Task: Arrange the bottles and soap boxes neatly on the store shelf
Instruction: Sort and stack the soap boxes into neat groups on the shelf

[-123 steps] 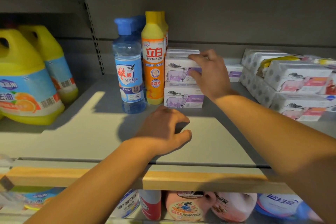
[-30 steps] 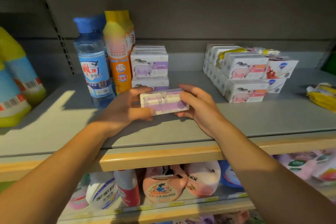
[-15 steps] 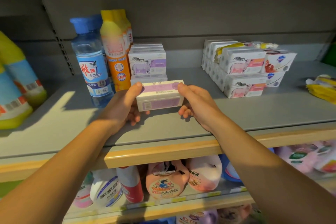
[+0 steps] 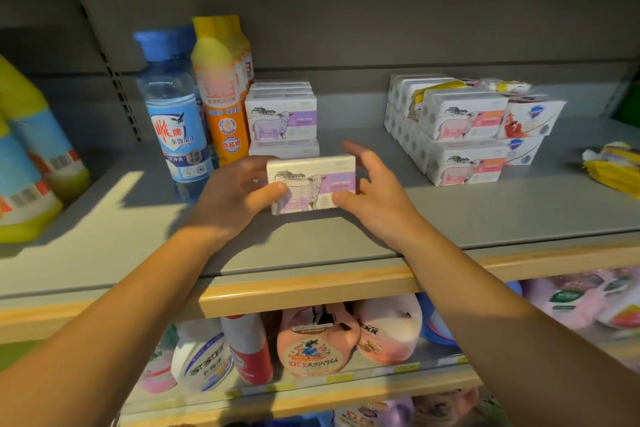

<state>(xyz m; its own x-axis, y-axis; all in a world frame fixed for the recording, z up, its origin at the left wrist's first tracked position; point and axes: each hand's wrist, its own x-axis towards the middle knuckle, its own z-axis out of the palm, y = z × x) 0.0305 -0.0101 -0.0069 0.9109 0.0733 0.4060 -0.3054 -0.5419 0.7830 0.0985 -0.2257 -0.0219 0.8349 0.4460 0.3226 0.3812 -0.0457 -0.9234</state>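
Head view. White cardboard soap box with a purple sheep panel, held at the centre of the frame just above the grey metal shelf, its printed face turned toward the camera. Left hand grasps the box's left end, thumb on the front face and fingers curled behind. Right hand grips the right end, thumb pressed to the lower front corner and fingers spread along the far side. Directly behind the held box, a stack of matching purple-panel soap boxes stands two high. Left of that stack, an orange dish-soap bottle with a yellow cap stands upright, and just beside it, further left, a clear blue bottle with a blue cap. At the left edge of the frame, large yellow jugs with blue labels appear partly cut off. In the upper right, a block of white soap boxes with pink-orange panels sits stacked, well apart from the purple stack. A crumpled yellow wrapper lies at the far right. Below the wooden shelf edge, pink and white pouches and bottles fill the lower tier.
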